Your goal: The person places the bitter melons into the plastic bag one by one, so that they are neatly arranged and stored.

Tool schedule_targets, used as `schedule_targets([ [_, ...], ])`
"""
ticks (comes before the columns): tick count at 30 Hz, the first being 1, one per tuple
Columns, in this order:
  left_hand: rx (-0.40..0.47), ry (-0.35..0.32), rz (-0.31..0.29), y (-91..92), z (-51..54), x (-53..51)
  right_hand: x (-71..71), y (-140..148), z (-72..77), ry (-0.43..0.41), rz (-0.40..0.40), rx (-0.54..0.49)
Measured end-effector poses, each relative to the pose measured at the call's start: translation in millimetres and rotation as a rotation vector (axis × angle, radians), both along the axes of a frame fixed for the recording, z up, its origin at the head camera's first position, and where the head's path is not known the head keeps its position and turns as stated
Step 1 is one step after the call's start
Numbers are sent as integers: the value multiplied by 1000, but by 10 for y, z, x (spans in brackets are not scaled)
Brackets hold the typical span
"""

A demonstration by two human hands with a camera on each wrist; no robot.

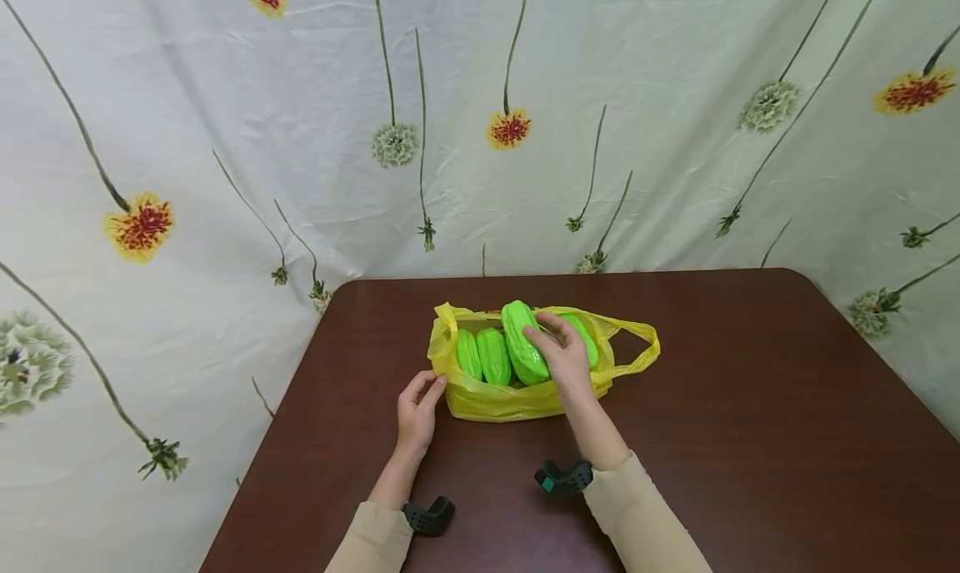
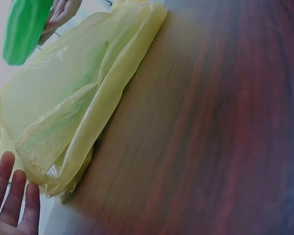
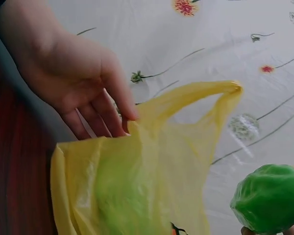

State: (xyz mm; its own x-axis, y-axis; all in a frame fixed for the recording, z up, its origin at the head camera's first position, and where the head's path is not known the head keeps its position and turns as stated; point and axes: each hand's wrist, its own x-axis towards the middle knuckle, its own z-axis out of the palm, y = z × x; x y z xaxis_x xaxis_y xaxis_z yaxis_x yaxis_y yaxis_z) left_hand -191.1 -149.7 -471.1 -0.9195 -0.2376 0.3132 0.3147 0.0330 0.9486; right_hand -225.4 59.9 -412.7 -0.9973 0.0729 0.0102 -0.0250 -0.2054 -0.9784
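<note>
A yellow plastic bag (image 1: 498,402) lies on the table with its mouth spread. Inside are several bright green, shiny, ridged oblong pieces (image 1: 493,356); their kind is unclear. My right hand (image 1: 564,356) holds one such green oblong piece (image 1: 523,339) tilted at the bag's mouth, fingers on its right side. In the right wrist view this piece (image 3: 267,198) looks lumpy and wrinkled. My left hand (image 1: 417,410) is at the bag's near left corner, its thumb and a finger pinching the edge. Its other fingers (image 2: 14,191) spread loosely beside the bag in the left wrist view.
The dark brown wooden table (image 1: 750,406) extends around the bag. A bag handle loop (image 1: 641,348) sticks out to the right. Behind the table hangs a white flowered cloth (image 1: 480,181). Dark bands (image 1: 431,516) sit on both wrists.
</note>
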Motion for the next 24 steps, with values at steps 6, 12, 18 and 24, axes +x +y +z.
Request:
schedule_targets([
  [6, 49, -39, 0, 0, 4, -23, -49, -176, -42, 0, 17, -30],
  [12, 100, -77, 4, -11, 8, -43, -102, -329, -80, 1, 44, -38],
  [18, 161, -117, -16, -51, -110, -118, -159, -502, -154, 11, 60, -58],
  [24, 180, -129, -23, -64, -210, -158, -164, -657, -176, 6, 49, -54],
])
